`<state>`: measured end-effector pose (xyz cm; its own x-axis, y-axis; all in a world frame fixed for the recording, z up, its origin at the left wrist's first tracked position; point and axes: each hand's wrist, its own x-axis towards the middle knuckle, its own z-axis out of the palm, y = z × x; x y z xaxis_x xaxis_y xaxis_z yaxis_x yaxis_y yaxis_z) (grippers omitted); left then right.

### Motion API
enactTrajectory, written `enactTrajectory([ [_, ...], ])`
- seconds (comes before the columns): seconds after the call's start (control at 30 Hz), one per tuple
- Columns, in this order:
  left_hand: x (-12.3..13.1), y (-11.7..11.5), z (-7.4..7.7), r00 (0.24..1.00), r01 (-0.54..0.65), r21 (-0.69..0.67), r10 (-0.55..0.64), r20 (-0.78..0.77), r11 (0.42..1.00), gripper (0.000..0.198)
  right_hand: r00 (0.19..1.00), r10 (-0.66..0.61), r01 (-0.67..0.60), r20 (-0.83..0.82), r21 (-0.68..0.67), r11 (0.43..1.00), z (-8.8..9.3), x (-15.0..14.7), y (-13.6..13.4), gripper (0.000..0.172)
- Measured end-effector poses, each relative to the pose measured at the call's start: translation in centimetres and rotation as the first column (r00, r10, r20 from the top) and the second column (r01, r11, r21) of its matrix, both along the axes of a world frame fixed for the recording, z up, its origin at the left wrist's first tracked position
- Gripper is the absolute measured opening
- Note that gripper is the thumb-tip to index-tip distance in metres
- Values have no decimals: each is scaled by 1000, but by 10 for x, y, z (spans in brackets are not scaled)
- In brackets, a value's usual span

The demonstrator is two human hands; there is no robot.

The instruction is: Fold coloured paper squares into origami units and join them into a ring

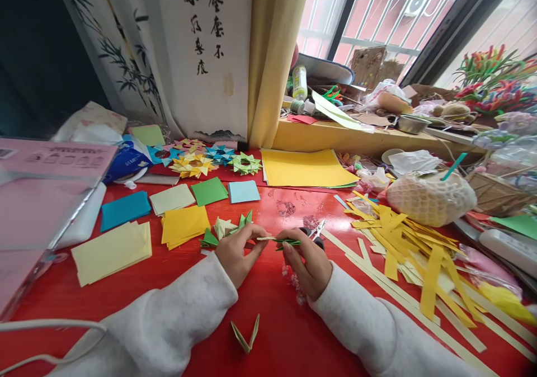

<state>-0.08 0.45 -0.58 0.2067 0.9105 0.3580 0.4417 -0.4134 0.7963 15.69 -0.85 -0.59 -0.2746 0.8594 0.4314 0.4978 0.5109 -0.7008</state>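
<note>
My left hand [238, 255] and my right hand [308, 262] meet low over the red table. Between my right thumb and fingers is a green folded paper piece [288, 243]. A thin pale folded edge [265, 238] reaches from it to my left fingertips, which pinch it. Just beyond my left hand lie green and cream folded paper units [225, 227], partly hidden by it. Scissors [318, 230] with dark handles rest behind my right hand. Nearer to me, a cream folded paper piece [246, 335] stands in a V shape.
Stacks of blue [125, 210], yellow [184, 226] and cream paper [112, 253] lie left. Finished paper stars [245, 164] and yellow sheets [308, 168] are at the back. Yellow paper strips [432, 279] and a netted fruit [432, 198] are right. A white cable [54, 324] crosses the lower left.
</note>
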Motion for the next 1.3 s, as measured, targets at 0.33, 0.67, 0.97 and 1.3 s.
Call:
enactTrajectory([
  [0.33,0,0,0,1000,18,-5,-18,-12,1000,6,1000,-4,3,-28,-32,999,0,0,0,18],
  [0.67,-1,0,-3,999,39,13,-39,-2,999,8,1000,2,-2,1,-8,1000,0,0,1,17],
  [0.97,-1,1,-4,995,60,146,-48,-83,988,9,999,-3,2,53,32,999,0,0,1,16],
  [1.3,-1,0,-2,996,24,158,-10,-84,987,11,990,-7,-8,142,105,994,-3,3,3,15],
])
